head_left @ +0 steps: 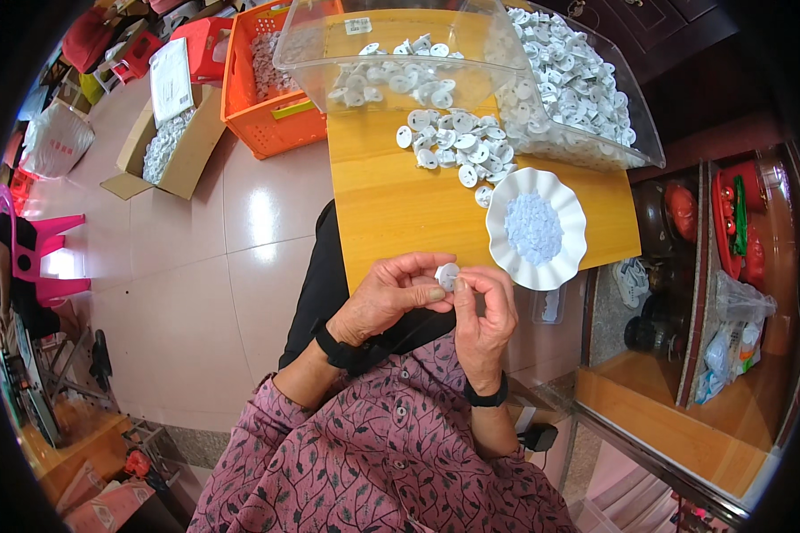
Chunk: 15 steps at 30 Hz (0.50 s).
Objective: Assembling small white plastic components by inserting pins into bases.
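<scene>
Close above my lap, at the table's near edge, my left hand point(384, 295) pinches a small round white plastic piece point(447, 274) between thumb and fingers. My right hand point(487, 318) meets it from the other side, thumb and forefinger closed together against the piece; whatever they hold is too small to make out. Just beyond, a white dish with a wavy rim point(572, 251) holds a heap of tiny pale-blue pieces point(533, 229). Loose white round plastic pieces point(468, 147) like the held one lie piled behind the dish.
Two clear plastic bins point(302, 55) of white pieces stand at the table's point(373, 186) far side. Left on the floor are an orange crate point(280, 133) and an open cardboard box point(191, 164). A shelf cabinet point(667, 373) borders the right.
</scene>
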Each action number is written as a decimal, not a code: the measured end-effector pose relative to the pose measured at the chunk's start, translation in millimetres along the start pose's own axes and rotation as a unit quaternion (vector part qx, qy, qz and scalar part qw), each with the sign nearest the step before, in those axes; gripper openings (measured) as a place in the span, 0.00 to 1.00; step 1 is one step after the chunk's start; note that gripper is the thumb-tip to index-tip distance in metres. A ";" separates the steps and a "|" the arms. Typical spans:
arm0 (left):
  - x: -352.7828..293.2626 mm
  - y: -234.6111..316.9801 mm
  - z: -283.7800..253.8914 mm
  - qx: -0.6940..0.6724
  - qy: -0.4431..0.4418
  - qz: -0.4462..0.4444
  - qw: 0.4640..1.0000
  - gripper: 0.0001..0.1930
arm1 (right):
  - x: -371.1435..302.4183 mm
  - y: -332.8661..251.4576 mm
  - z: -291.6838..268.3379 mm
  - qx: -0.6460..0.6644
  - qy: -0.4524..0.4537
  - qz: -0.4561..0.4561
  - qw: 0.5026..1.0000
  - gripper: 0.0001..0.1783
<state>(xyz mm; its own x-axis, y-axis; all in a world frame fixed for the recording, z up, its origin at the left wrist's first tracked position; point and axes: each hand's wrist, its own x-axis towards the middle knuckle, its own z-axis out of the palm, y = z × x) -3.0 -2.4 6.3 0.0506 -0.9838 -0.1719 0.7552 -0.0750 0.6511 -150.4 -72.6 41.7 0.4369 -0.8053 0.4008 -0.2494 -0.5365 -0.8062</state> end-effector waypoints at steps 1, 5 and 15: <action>-0.1 -0.1 0.3 0.001 0.002 0.001 1.000 0.21 | 0.0 -0.8 0.0 0.002 0.000 0.001 1.000 0.05; -0.2 0.6 1.0 0.006 0.013 -0.004 1.000 0.21 | -1.6 1.0 1.7 0.005 0.005 0.001 1.000 0.05; -0.7 1.6 -0.7 0.020 0.009 -0.010 1.000 0.21 | -1.1 -2.2 2.4 0.006 0.002 0.007 1.000 0.04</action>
<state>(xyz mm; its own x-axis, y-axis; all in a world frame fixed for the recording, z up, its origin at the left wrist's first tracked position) -1.3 -1.7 6.9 0.0479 -0.9789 -0.1987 0.7299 -0.1015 0.6760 -148.3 -70.0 42.0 0.4303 -0.8137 0.3909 -0.2452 -0.5221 -0.8169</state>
